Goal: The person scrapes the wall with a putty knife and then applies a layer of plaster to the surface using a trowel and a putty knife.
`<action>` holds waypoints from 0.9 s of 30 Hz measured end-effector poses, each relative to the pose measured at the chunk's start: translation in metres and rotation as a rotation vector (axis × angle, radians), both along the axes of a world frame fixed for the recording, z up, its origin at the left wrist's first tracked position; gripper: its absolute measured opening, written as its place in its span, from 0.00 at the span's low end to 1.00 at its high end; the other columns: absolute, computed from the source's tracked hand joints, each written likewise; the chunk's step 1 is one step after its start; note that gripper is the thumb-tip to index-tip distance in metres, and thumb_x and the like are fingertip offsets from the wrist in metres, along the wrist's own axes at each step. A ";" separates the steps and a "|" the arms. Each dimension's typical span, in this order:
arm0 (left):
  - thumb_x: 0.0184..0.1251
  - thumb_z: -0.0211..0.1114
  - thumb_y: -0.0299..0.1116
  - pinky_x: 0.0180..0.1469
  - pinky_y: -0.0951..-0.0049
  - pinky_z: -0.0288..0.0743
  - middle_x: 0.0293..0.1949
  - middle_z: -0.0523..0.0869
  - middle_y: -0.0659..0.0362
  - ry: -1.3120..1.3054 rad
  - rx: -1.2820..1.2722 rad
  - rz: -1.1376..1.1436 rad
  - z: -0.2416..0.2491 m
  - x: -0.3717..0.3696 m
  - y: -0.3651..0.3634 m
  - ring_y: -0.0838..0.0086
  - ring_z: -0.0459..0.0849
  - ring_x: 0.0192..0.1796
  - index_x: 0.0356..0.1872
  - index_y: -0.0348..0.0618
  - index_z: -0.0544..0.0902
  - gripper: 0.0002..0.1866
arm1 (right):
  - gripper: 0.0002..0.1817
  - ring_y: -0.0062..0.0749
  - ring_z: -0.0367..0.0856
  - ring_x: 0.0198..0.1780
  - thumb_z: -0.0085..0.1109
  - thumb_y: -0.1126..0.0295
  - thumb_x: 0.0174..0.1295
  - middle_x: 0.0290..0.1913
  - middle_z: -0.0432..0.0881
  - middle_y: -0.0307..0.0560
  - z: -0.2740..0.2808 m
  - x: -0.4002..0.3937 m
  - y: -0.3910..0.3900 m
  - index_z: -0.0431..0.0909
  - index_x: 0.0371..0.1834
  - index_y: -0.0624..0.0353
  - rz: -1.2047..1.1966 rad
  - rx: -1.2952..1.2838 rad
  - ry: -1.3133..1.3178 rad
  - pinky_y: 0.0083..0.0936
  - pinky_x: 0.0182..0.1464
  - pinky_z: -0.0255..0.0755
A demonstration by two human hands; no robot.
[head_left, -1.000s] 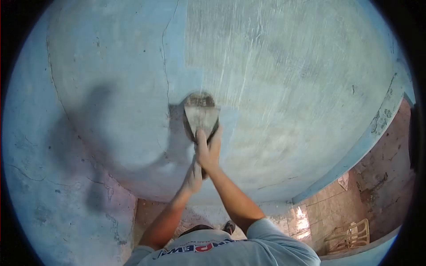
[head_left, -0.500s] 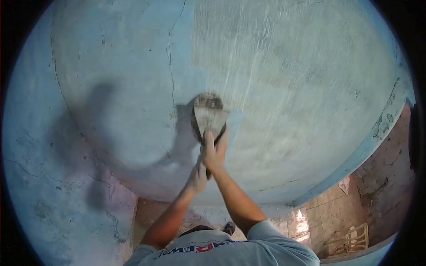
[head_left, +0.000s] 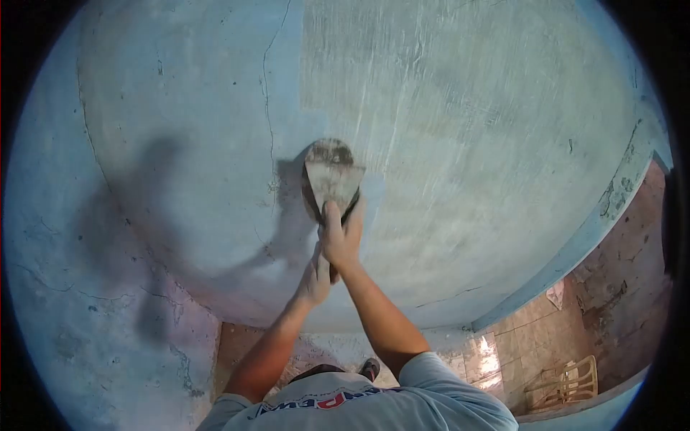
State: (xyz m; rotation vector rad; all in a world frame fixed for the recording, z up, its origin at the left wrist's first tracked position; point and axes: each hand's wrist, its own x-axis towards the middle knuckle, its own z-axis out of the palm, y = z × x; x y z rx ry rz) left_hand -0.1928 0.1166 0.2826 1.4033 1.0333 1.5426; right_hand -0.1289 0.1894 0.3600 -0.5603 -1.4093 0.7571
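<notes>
In my right hand (head_left: 341, 237) is a putty knife (head_left: 333, 183) with a pale triangular blade pointing up; the thumb lies along the blade's base. Behind it shows a round-ended, dark-rimmed tool (head_left: 317, 154), smeared with grey at its top and partly hidden by the knife. My left hand (head_left: 315, 279) sits just below, its fingers closed at a short dark handle (head_left: 335, 274). Both tools overlap the blue wall (head_left: 215, 129) ahead, beside the lower edge of a greyish coated patch (head_left: 460, 108), and cast a shadow to their left.
A long crack (head_left: 267, 93) runs down the wall left of the tools. Another wall (head_left: 65, 237) meets it at a cracked corner on the left. Low at the right, a pale plastic chair (head_left: 575, 381) stands on a tiled floor (head_left: 528, 345).
The hands and both tools have shifted slightly upward against the wall. The whole view has drifted a little, so the wall marks appear farther left. Both grips look the same.
</notes>
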 end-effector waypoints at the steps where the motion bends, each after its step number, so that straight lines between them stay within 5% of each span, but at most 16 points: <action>1: 0.89 0.32 0.61 0.30 0.76 0.65 0.28 0.74 0.66 0.030 0.031 0.032 0.024 -0.004 0.009 0.82 0.71 0.26 0.71 0.41 0.68 0.34 | 0.30 0.42 0.76 0.66 0.55 0.64 0.77 0.66 0.78 0.62 0.027 -0.002 0.003 0.63 0.76 0.72 0.025 0.025 0.028 0.37 0.71 0.68; 4: 0.89 0.32 0.59 0.30 0.76 0.65 0.29 0.74 0.66 0.049 -0.009 0.023 0.049 -0.010 0.019 0.82 0.71 0.27 0.70 0.41 0.69 0.32 | 0.30 0.44 0.76 0.66 0.54 0.62 0.78 0.65 0.79 0.63 0.075 -0.004 0.001 0.64 0.75 0.73 0.042 -0.016 0.053 0.38 0.70 0.68; 9: 0.89 0.31 0.56 0.30 0.76 0.66 0.31 0.76 0.65 0.188 0.266 0.208 -0.026 0.003 -0.002 0.82 0.71 0.27 0.78 0.39 0.65 0.34 | 0.32 0.45 0.75 0.68 0.55 0.64 0.77 0.65 0.78 0.62 -0.028 -0.004 -0.008 0.61 0.77 0.73 -0.047 0.043 0.028 0.38 0.74 0.65; 12: 0.90 0.32 0.56 0.29 0.77 0.65 0.31 0.77 0.66 0.098 0.172 0.097 -0.012 0.006 -0.014 0.82 0.69 0.26 0.84 0.42 0.57 0.35 | 0.32 0.45 0.75 0.68 0.56 0.65 0.77 0.65 0.78 0.63 -0.018 -0.004 -0.002 0.61 0.77 0.74 -0.009 0.069 0.041 0.37 0.73 0.65; 16: 0.90 0.33 0.56 0.29 0.77 0.64 0.28 0.72 0.69 0.009 0.072 -0.015 0.041 -0.014 0.018 0.83 0.67 0.26 0.69 0.45 0.68 0.28 | 0.32 0.45 0.76 0.65 0.57 0.64 0.77 0.65 0.78 0.64 0.070 -0.008 0.002 0.62 0.75 0.74 0.003 0.067 0.057 0.37 0.70 0.68; 19: 0.90 0.32 0.57 0.29 0.76 0.64 0.28 0.72 0.68 0.013 0.077 0.045 0.058 -0.021 0.022 0.82 0.67 0.26 0.61 0.43 0.72 0.29 | 0.31 0.46 0.77 0.62 0.58 0.62 0.78 0.64 0.78 0.65 0.070 -0.021 0.007 0.63 0.75 0.73 -0.024 0.095 0.048 0.38 0.68 0.69; 21: 0.90 0.31 0.55 0.30 0.75 0.66 0.29 0.74 0.68 0.026 0.063 0.089 0.002 -0.021 0.017 0.81 0.69 0.27 0.63 0.42 0.72 0.29 | 0.34 0.48 0.76 0.66 0.58 0.62 0.78 0.65 0.78 0.65 0.029 -0.021 -0.004 0.60 0.77 0.73 -0.041 0.023 0.022 0.36 0.72 0.66; 22: 0.90 0.30 0.56 0.32 0.74 0.67 0.32 0.78 0.65 0.091 0.067 0.067 -0.070 -0.024 0.030 0.79 0.72 0.28 0.72 0.39 0.69 0.33 | 0.35 0.49 0.75 0.68 0.57 0.61 0.78 0.65 0.78 0.65 0.004 -0.019 -0.013 0.59 0.78 0.74 -0.048 -0.003 0.016 0.36 0.73 0.65; 25: 0.87 0.28 0.64 0.33 0.74 0.69 0.37 0.81 0.61 0.177 0.153 0.121 -0.033 -0.011 -0.024 0.79 0.73 0.28 0.84 0.36 0.56 0.43 | 0.37 0.50 0.73 0.72 0.57 0.62 0.78 0.68 0.76 0.66 -0.039 -0.014 -0.017 0.57 0.80 0.74 0.006 -0.018 0.020 0.37 0.76 0.63; 27: 0.88 0.29 0.63 0.32 0.73 0.69 0.33 0.79 0.63 0.178 0.134 0.125 -0.018 -0.008 -0.025 0.79 0.72 0.27 0.79 0.38 0.62 0.40 | 0.37 0.50 0.73 0.72 0.57 0.62 0.77 0.69 0.75 0.66 -0.025 -0.013 -0.023 0.57 0.80 0.74 -0.028 -0.002 -0.004 0.37 0.76 0.62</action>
